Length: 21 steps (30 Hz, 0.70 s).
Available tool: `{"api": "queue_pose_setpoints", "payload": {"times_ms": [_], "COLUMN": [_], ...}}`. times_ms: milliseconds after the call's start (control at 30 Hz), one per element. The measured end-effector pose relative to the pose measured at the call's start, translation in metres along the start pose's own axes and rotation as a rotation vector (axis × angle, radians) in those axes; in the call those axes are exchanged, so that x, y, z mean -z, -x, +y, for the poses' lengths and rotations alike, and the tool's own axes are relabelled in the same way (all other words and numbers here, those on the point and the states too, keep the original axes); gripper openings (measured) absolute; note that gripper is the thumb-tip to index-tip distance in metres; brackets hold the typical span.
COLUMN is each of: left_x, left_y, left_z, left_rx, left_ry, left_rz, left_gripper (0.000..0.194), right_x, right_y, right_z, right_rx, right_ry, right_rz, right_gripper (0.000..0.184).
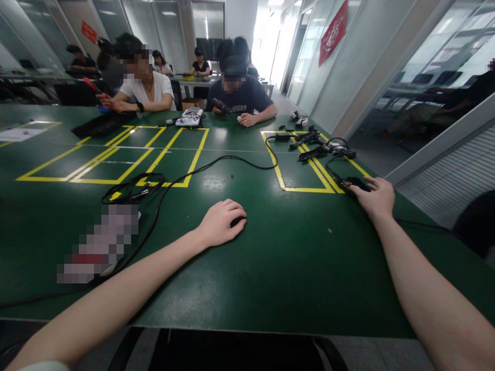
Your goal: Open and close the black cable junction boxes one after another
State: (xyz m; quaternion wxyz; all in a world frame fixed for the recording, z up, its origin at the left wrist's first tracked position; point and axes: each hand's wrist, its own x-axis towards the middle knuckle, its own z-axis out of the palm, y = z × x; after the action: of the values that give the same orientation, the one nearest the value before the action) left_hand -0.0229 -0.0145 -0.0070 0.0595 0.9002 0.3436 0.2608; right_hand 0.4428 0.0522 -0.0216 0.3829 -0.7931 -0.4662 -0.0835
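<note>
Well, from nine o'clock, a pale sheet [17,135] lies flat on the glossy green surface [278,273], beside yellow tape [42,179] marking out boxes. Towards ten o'clock, a red wall sign [89,32] hangs against glass partitions, above people seated around farther tables. Just below nine o'clock sits a pixelated block [100,234], with a black cable coil [133,188] near its upper end. A person in a white top [154,95] sits across from me at ten o'clock, left of a white device [189,117]. At seven o'clock, my left grip [224,220] rests half-curled on the surface; I cannot tell whether anything is beneath it. A person in a dark shirt [242,98] faces me at twelve. At two o'clock, black gear [311,153] lies heaped over more tape, and a red banner [333,33] hangs at one. At three o'clock, a dark cabled piece [352,184] lies on the surface, between the thumb and forefinger of my right grip [379,197]; I cannot tell whether they clamp it. Beyond stand slanting glass walls and a black chair [477,224].
</note>
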Motion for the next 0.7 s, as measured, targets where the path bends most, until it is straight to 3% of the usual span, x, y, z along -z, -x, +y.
{"api": "queue_pose_setpoints", "payload": {"times_ms": [167,533,700], "left_x": [0.000,-0.001,-0.001], "left_y": [0.000,0.000,-0.001], "left_z": [0.000,0.000,-0.001], "left_rx": [-0.014,-0.017,-0.018], "left_ry": [-0.001,0.002,0.002], "left_rz": [-0.006,0.000,-0.002], "left_gripper": [0.014,0.015,0.014], "right_x": [0.017,0.036,0.038], "right_y": [0.010,0.022,0.022], "right_z": [-0.025,-0.057,-0.060], "right_rx": [-0.133,-0.191,-0.203], "right_ry": [-0.040,-0.084,-0.103], "right_rz": [-0.020,-0.146,-0.155], "right_gripper": [0.052,0.013,0.013]}}
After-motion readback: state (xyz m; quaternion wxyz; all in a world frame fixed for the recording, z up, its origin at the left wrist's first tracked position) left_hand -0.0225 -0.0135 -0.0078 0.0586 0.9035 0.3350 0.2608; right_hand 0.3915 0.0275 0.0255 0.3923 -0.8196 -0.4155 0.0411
